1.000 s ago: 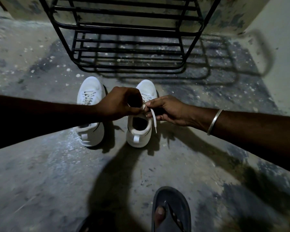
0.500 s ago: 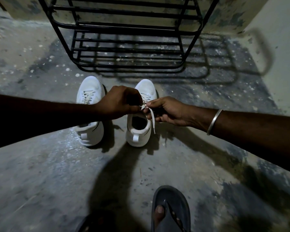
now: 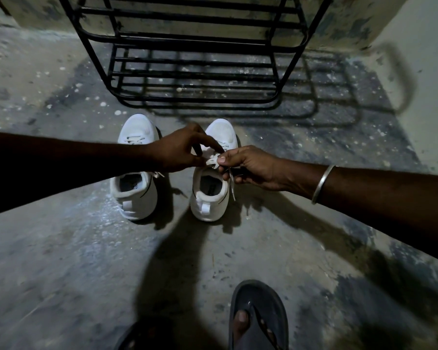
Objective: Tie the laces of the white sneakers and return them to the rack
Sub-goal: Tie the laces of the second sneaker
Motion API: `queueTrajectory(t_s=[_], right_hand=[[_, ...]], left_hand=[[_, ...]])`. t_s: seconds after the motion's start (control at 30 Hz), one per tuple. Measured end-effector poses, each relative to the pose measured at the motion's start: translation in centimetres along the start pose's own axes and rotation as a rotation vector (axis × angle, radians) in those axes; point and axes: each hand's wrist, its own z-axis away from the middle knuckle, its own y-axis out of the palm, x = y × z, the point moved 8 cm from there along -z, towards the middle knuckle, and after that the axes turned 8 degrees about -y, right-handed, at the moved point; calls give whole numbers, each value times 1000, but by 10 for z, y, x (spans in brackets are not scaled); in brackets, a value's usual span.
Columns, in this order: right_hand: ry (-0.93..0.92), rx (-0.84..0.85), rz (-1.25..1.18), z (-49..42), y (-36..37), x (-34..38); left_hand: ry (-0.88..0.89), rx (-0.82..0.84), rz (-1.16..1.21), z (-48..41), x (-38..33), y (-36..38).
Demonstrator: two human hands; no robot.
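Two white sneakers stand side by side on the concrete floor, toes pointing at the rack. The left sneaker point(image 3: 134, 188) is partly crossed by my left forearm. Over the tongue of the right sneaker point(image 3: 209, 198), my left hand point(image 3: 180, 151) and my right hand point(image 3: 248, 168) meet. Both pinch the white lace point(image 3: 214, 160) there, and my left index finger stretches out over the bunched lace. A loose lace end hangs from my right fingers down the shoe's right side. The black metal rack point(image 3: 195, 61) stands just beyond the toes, its bars bare.
A wall runs behind the rack and another closes the right side. My foot in a dark flip-flop point(image 3: 259, 317) is at the bottom edge, with a second dark sandal point(image 3: 139, 337) partly visible beside it. A metal bangle point(image 3: 323, 184) circles my right wrist.
My left hand has loosened from a closed grip, its index finger now extended over the lace. The lace is bunched more tightly between both hands, and the hanging end sits slightly shorter.
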Motion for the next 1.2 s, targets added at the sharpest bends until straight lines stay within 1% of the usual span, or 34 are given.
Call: queueTrajectory(t_s=[0.03, 0.1, 0.33, 0.43, 0.57, 0.63, 0.73, 0.77, 0.83, 0.9, 0.93, 1.03, 1.1, 1.13, 1.2], right_hand=[[2, 9, 0, 0, 1, 0], [-1, 17, -2, 0, 2, -1], [-32, 0, 31, 0, -2, 7], [-16, 20, 26, 0, 3, 3], [-7, 17, 3, 0, 4, 1], [-11, 11, -4, -1, 1, 1], [-37, 12, 15, -2, 0, 1], [-44, 10, 20, -2, 0, 0], [-53, 10, 24, -1, 0, -3], [-71, 9, 37, -1, 0, 0], [-69, 9, 40, -1, 0, 0], [-73, -6, 22, 1, -1, 2], [-72, -27, -2, 2, -2, 1], [-70, -35, -11, 1, -3, 1], [-63, -34, -29, 2, -3, 1]], left_hand=[[14, 6, -32, -2, -1, 1], [70, -38, -95, -5, -5, -5], [200, -276, -276, -9, -17, -35], [183, -291, -324, -13, -15, -44], [144, -334, -273, -14, 0, -51], [125, -303, -235, -11, 5, -45], [146, -242, -144, -1, -1, -32], [126, -215, -105, 0, -1, -28], [16, -108, 8, 1, 6, -16], [-89, 50, 180, 2, 11, -6], [-130, 97, 270, 2, 13, -2], [-224, 130, 533, 4, 17, 0], [-249, 173, 652, 6, 18, 4], [-243, 189, 664, 8, 17, 6], [-228, 160, 629, 8, 19, 7]])
